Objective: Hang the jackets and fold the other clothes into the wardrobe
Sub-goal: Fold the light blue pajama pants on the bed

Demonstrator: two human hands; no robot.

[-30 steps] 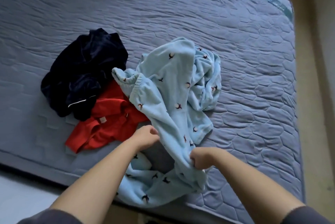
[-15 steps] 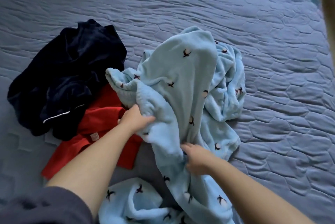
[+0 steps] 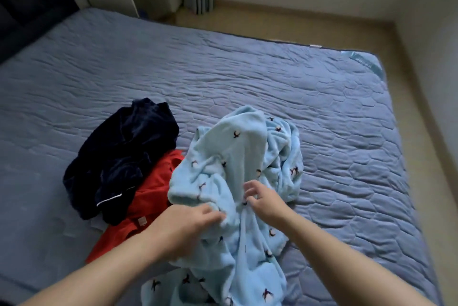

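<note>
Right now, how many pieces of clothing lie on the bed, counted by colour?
Dark navy garment: 1
Red garment: 1
Light blue garment with bird print: 1, as far as I can tell; its folds may hide a second piece
Total: 3

Bare mattress (image 3: 322, 119) lies open right of the light-blue garment (image 3: 235, 152); the navy garment (image 3: 124, 152) and red garment (image 3: 153, 189) crowd its left.

no readable text, red garment's small tag (image 3: 142, 221) too blurred to read, mattress corner label (image 3: 364, 61) illegible
</note>
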